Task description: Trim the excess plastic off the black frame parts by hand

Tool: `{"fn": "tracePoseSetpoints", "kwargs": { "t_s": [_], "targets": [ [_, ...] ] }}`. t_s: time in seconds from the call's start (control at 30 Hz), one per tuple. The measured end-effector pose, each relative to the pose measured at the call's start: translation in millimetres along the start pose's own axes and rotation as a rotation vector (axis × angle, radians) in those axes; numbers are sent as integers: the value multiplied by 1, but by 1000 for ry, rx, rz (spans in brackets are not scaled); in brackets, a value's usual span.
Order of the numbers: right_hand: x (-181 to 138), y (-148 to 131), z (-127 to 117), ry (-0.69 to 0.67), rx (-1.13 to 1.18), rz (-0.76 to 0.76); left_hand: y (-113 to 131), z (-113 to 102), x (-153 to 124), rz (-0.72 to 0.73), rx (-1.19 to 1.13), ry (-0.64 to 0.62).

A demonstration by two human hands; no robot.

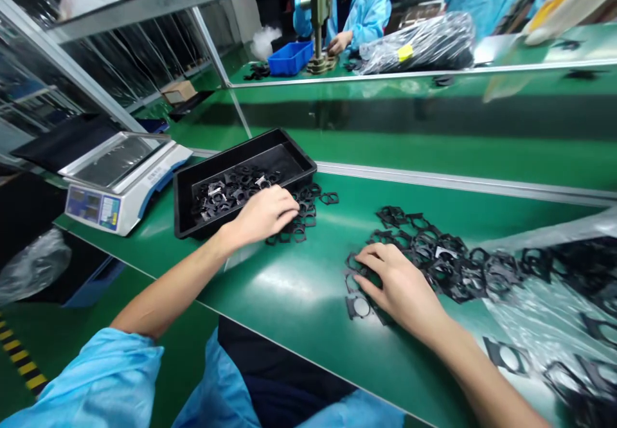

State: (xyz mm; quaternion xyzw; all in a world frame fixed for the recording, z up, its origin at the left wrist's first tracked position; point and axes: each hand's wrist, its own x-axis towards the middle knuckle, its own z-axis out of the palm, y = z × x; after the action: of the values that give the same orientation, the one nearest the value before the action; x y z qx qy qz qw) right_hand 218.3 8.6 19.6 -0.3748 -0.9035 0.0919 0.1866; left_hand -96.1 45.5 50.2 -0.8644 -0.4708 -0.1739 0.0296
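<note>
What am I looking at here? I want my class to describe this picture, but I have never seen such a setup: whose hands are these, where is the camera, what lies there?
There is no machine here. A person works with bare hands, and the one camera sits on their head, looking forward and down, so you see their own arms. The left hand rests, fingers curled, on a small heap of flat black frames beside a black tray that holds more of them; whether it grips any cannot be seen. The right hand lies open on a bigger heap next to a clear bag. All this lies on a green table, with a scale at the left. Behind, another person in a blue coat works at a separate bench.
</note>
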Motion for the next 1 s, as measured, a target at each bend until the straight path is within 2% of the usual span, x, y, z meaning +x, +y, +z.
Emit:
{"fn": "tracePoseSetpoints", "kwargs": {
  "t_s": [0.07, 0.13, 0.3, 0.37, 0.43, 0.53, 0.63, 0.73, 0.83, 1.0],
  "targets": [
    [0, 0, 1, 0, -21, -9, 19, 12, 7, 47, 16, -152],
    [0, 1, 1, 26, -15, -4, 30, 22, 14, 30, 75, -232],
    [2, 4, 1, 201, 161, 92, 39, 31, 27, -27, 172, -257],
    [3, 2, -2, 286, 320, 170, 42, 29, 30, -37, 137, -183],
    [3, -1, -5, 328, 522, 279, 48, 28, 33, -61, 28, -42],
    [4, -7, -10, 313, 864, 439, 62, 29, 35, -119, -265, 158],
    [6, -12, -14, 276, 1080, 527, 77, 36, 35, -127, -577, 240],
    [8, -12, -14, 262, 1084, 567, 85, 47, 29, -67, -733, 294],
    [8, -8, -11, 232, 1044, 594, 84, 58, 22, -12, -752, 308],
    [7, -3, -8, 168, 1117, 672, 78, 67, 18, -69, -718, 342]
  ]
}}
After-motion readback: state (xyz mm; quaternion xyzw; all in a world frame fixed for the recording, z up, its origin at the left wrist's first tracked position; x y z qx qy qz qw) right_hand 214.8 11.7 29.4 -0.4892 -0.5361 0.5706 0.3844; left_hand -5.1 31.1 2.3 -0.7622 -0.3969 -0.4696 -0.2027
